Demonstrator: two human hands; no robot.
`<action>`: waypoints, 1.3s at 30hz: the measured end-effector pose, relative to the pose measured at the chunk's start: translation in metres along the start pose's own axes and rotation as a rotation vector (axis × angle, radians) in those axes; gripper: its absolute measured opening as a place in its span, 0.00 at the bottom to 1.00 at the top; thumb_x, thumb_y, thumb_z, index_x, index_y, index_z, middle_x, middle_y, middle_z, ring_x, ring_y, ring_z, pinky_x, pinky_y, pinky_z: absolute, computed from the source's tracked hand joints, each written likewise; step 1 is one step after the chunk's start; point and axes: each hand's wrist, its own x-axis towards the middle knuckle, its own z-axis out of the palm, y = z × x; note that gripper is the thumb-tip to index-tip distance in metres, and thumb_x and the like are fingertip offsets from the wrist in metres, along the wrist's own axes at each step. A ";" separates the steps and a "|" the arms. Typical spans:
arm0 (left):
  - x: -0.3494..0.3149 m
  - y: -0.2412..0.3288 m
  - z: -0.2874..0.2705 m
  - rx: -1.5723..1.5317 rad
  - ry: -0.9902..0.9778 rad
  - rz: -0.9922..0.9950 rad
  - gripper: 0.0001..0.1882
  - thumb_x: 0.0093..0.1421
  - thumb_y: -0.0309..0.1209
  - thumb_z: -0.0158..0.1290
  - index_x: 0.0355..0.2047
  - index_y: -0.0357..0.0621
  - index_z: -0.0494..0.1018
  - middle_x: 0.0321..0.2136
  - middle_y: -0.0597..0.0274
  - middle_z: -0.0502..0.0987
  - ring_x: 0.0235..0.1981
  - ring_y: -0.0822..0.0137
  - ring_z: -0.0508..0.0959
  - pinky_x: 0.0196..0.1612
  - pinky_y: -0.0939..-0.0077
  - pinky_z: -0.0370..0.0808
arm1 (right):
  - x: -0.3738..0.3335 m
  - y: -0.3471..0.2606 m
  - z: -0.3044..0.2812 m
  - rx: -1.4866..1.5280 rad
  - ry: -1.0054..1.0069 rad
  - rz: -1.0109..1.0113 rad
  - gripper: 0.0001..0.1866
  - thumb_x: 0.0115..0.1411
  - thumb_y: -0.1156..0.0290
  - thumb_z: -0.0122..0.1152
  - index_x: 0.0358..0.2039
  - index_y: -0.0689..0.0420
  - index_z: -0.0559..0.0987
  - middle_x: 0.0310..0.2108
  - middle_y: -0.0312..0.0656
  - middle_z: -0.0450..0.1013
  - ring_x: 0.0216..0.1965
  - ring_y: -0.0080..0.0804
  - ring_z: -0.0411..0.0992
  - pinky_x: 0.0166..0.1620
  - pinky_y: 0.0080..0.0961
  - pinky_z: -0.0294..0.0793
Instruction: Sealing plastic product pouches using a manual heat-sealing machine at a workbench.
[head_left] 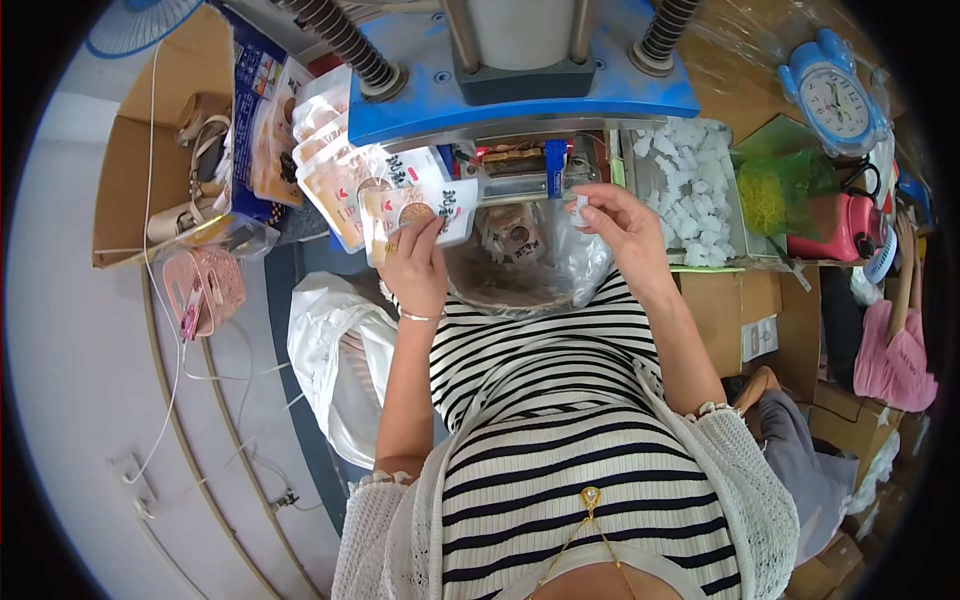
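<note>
My left hand (418, 268) is closed on a flat, printed white-and-orange packaging pouch (455, 203), gripping its lower edge. More such pouches (325, 190) lie fanned out just behind and to the left of it. Between thumb and fingers, my right hand (628, 232) pinches a small white piece (579, 210), which could be a small packet. To the right of that hand, a tray (620, 172) holds many similar white pieces (685, 190). Between my hands, at my waist, sits a container lined with clear plastic (585, 262), with several printed pouches (510, 235) in it.
A blue press-like machine (620, 95) with springs stands in front of me. A cardboard box (140, 175) and pink basket (205, 285) are at left, with a white plastic bag (335, 330) nearer. On the right are a blue alarm clock (835, 100) and another person in pink (890, 355).
</note>
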 end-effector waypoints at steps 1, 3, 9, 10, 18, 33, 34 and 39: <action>0.002 0.006 -0.007 0.010 -0.004 -0.020 0.13 0.48 0.20 0.54 0.36 0.42 0.77 0.34 0.55 0.77 0.36 0.51 0.75 0.40 0.67 0.72 | -0.001 -0.001 0.003 0.010 0.017 -0.037 0.14 0.62 0.75 0.54 0.48 0.60 0.74 0.40 0.41 0.76 0.42 0.24 0.71 0.48 0.23 0.70; 0.010 0.022 -0.022 -0.004 -0.084 -0.095 0.09 0.52 0.22 0.55 0.35 0.39 0.77 0.30 0.58 0.77 0.30 0.58 0.76 0.34 0.71 0.72 | 0.000 -0.005 0.008 0.035 0.071 -0.117 0.14 0.62 0.75 0.54 0.48 0.60 0.74 0.40 0.41 0.76 0.42 0.24 0.71 0.48 0.23 0.70; 0.020 0.082 -0.020 -0.655 -0.325 -0.529 0.07 0.57 0.29 0.58 0.31 0.37 0.77 0.20 0.66 0.76 0.23 0.77 0.72 0.29 0.84 0.68 | 0.016 -0.030 0.006 -0.210 0.057 -0.365 0.13 0.62 0.76 0.53 0.47 0.61 0.74 0.39 0.42 0.76 0.43 0.25 0.71 0.48 0.23 0.70; 0.020 0.085 -0.014 -0.702 -0.351 -0.559 0.08 0.57 0.29 0.58 0.31 0.36 0.77 0.21 0.67 0.76 0.22 0.80 0.70 0.28 0.85 0.67 | 0.020 -0.031 0.004 -0.302 0.005 -0.343 0.13 0.61 0.76 0.53 0.47 0.61 0.74 0.39 0.42 0.76 0.43 0.25 0.72 0.48 0.23 0.70; -0.005 0.073 0.038 -1.042 -0.397 -0.729 0.09 0.58 0.31 0.59 0.32 0.35 0.78 0.24 0.72 0.77 0.24 0.84 0.69 0.28 0.87 0.67 | 0.029 0.020 0.016 -0.175 0.023 -0.105 0.12 0.60 0.78 0.54 0.45 0.62 0.74 0.38 0.41 0.76 0.42 0.26 0.72 0.48 0.22 0.69; -0.007 0.071 0.043 -1.051 -0.513 -0.759 0.11 0.58 0.32 0.59 0.34 0.34 0.79 0.27 0.69 0.78 0.25 0.83 0.71 0.29 0.87 0.68 | 0.035 0.020 0.006 -0.139 0.001 -0.069 0.12 0.60 0.78 0.54 0.45 0.62 0.75 0.38 0.42 0.76 0.41 0.26 0.73 0.46 0.21 0.70; -0.006 0.070 0.042 -1.072 -0.492 -0.745 0.11 0.58 0.32 0.59 0.33 0.34 0.79 0.26 0.69 0.78 0.25 0.83 0.71 0.29 0.87 0.68 | 0.035 0.022 0.007 -0.133 0.031 -0.076 0.11 0.61 0.77 0.54 0.44 0.63 0.75 0.37 0.42 0.76 0.40 0.27 0.73 0.45 0.21 0.71; 0.016 0.057 0.046 -1.102 -0.374 -0.757 0.11 0.58 0.31 0.58 0.31 0.33 0.79 0.25 0.67 0.79 0.25 0.83 0.72 0.27 0.86 0.68 | 0.028 0.016 -0.006 -0.596 0.232 -0.246 0.11 0.60 0.75 0.55 0.44 0.63 0.75 0.35 0.43 0.76 0.36 0.29 0.73 0.43 0.21 0.71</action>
